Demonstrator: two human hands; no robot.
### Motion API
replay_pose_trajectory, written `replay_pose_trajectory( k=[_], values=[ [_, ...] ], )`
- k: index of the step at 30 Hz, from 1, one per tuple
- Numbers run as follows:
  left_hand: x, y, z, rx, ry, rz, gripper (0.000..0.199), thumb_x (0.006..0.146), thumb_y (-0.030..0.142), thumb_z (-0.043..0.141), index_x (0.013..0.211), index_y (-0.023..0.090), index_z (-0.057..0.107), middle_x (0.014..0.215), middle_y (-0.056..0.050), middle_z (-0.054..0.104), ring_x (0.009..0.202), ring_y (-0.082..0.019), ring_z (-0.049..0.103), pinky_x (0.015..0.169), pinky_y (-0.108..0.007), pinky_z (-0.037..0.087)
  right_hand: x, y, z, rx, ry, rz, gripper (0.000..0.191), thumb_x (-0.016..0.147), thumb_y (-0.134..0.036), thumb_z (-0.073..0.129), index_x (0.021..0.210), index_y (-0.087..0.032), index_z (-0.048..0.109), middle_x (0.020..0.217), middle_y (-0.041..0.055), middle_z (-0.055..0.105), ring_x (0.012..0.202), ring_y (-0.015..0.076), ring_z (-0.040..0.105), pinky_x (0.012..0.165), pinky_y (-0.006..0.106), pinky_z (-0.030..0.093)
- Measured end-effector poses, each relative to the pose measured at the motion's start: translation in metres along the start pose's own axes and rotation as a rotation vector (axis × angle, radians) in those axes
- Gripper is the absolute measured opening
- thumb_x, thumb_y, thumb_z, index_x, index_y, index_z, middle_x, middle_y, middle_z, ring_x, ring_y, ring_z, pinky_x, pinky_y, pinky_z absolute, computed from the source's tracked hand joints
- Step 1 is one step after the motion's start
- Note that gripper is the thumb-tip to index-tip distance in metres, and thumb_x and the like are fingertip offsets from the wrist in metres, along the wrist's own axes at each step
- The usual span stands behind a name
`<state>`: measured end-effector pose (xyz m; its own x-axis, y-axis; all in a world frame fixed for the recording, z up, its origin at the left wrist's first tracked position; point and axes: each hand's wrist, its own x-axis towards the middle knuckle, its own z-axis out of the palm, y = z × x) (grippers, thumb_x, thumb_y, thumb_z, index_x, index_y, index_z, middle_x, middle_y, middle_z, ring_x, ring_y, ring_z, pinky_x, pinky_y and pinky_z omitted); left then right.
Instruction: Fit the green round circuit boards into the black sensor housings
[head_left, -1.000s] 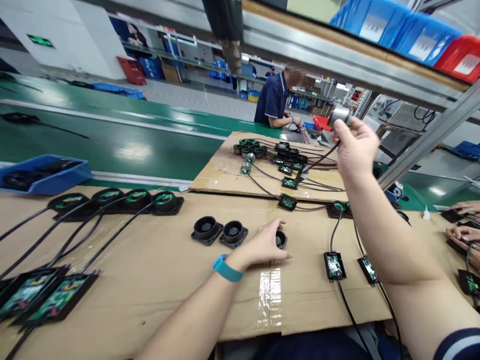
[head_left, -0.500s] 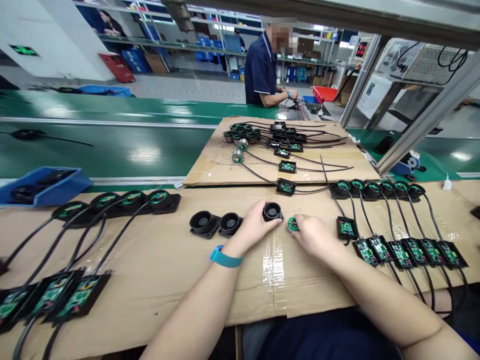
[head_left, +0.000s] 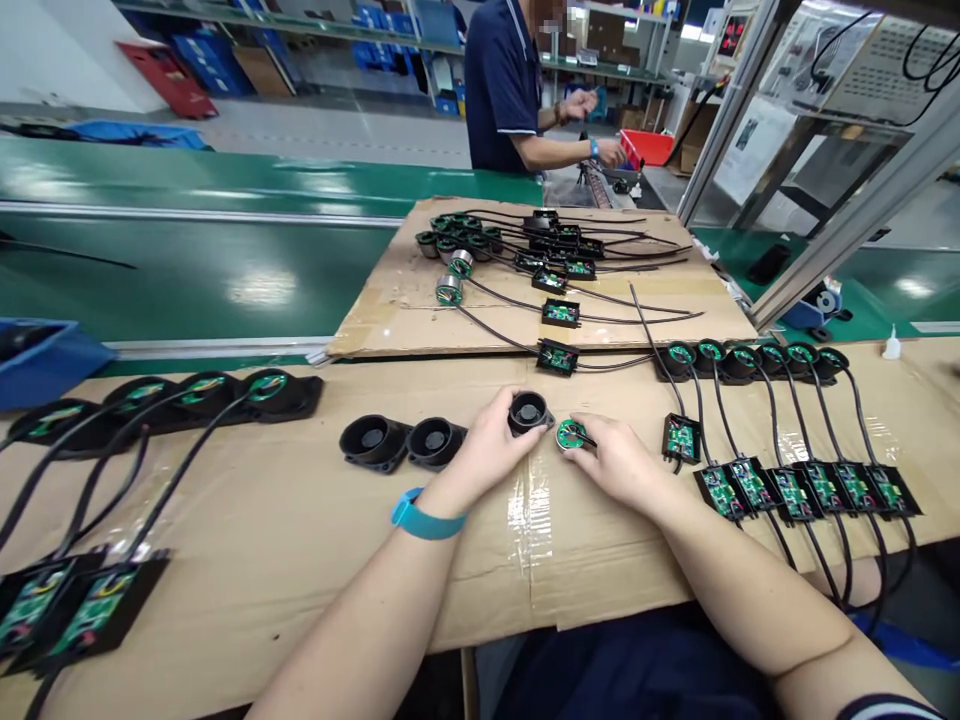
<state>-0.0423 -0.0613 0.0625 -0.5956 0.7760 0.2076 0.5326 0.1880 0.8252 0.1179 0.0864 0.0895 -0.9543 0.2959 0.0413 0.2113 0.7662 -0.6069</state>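
Note:
My left hand (head_left: 491,447) is closed around the side of a round black fan housing (head_left: 529,412) with a square flange, its open side up. Just right of it, my right hand (head_left: 616,455) grips a round motor part (head_left: 571,434) between thumb and fingers; its green circuit board and coloured wires face up. A small gap separates the two parts. Left of my left hand, two more black fan housings (head_left: 373,441) sit side by side on the cardboard (head_left: 352,560). A black box with a green board (head_left: 681,438) lies right of my right hand.
Rows of wired housings and circuit boxes (head_left: 787,490) lie at right, with similar ones (head_left: 97,620) at left. A raised cardboard sheet (head_left: 390,300) behind holds several wired motors. A blue bin (head_left: 52,360) stands at left. A co-worker (head_left: 502,90) works beyond the green bench.
The view has shifted to the right and slightly down. My right fingers have changed position around the motor part, so more of its green board shows. The co-worker's hands have moved apart.

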Motion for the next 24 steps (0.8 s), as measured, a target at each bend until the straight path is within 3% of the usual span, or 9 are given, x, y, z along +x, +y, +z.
replay_pose_trajectory(
  k=[3, 8, 10, 15, 20, 24],
  values=[
    [0.000, -0.001, 0.004, 0.007, 0.083, -0.015, 0.042, 0.082, 0.028, 0.075, 0.119, 0.021, 0.057, 0.118, -0.007, 0.068, 0.112, -0.025, 0.065, 0.101, -0.044, 0.051, 0.000, 0.002, 0.000, 0.017, 0.035, -0.012, 0.024, 0.088, -0.020, 0.074, 0.111, -0.014, 0.071, 0.105, 0.0121, 0.076, 0.095, 0.0251, 0.073, 0.088, 0.039, 0.059],
    [-0.002, -0.005, 0.015, 0.023, 0.157, 0.083, 0.044, 0.081, 0.030, 0.079, 0.120, 0.021, 0.059, 0.121, -0.008, 0.068, 0.114, -0.026, 0.065, 0.102, -0.045, 0.052, 0.001, -0.001, 0.002, 0.099, 0.546, -0.124, 0.042, 0.089, -0.031, 0.075, 0.126, -0.013, 0.068, 0.116, 0.0143, 0.076, 0.103, 0.0253, 0.074, 0.094, 0.040, 0.061],
    [-0.006, -0.003, 0.019, 0.041, 0.172, 0.141, 0.046, 0.082, 0.028, 0.078, 0.124, 0.022, 0.059, 0.124, -0.010, 0.067, 0.117, -0.027, 0.064, 0.104, -0.046, 0.052, 0.001, -0.008, 0.005, 0.101, 0.645, -0.203, 0.043, 0.091, -0.035, 0.073, 0.127, -0.013, 0.068, 0.116, 0.0136, 0.076, 0.103, 0.0246, 0.075, 0.095, 0.039, 0.062],
    [-0.015, 0.006, 0.024, 0.084, 0.177, 0.259, 0.048, 0.082, 0.012, 0.068, 0.128, 0.021, 0.058, 0.125, -0.010, 0.067, 0.120, -0.026, 0.061, 0.107, -0.047, 0.052, 0.002, -0.019, 0.024, 0.004, 0.624, -0.321, 0.040, 0.096, -0.031, 0.067, 0.132, -0.013, 0.065, 0.122, 0.0149, 0.074, 0.111, 0.0253, 0.073, 0.100, 0.039, 0.060],
    [-0.012, 0.008, 0.026, 0.055, 0.199, 0.256, 0.044, 0.082, 0.011, 0.064, 0.125, 0.020, 0.060, 0.122, -0.010, 0.068, 0.117, -0.025, 0.063, 0.106, -0.045, 0.053, 0.005, -0.015, 0.038, -0.048, 0.623, -0.277, 0.041, 0.096, -0.034, 0.065, 0.131, -0.012, 0.065, 0.122, 0.0175, 0.073, 0.109, 0.0268, 0.073, 0.100, 0.041, 0.060],
    [-0.013, 0.003, 0.027, 0.033, 0.177, 0.207, 0.046, 0.078, 0.017, 0.062, 0.124, 0.021, 0.062, 0.123, -0.009, 0.068, 0.117, -0.027, 0.064, 0.106, -0.045, 0.053, 0.006, -0.018, 0.033, -0.164, 0.512, -0.198, 0.040, 0.093, -0.037, 0.070, 0.124, -0.011, 0.068, 0.126, 0.0192, 0.071, 0.118, 0.0301, 0.068, 0.107, 0.044, 0.054]
  ],
)
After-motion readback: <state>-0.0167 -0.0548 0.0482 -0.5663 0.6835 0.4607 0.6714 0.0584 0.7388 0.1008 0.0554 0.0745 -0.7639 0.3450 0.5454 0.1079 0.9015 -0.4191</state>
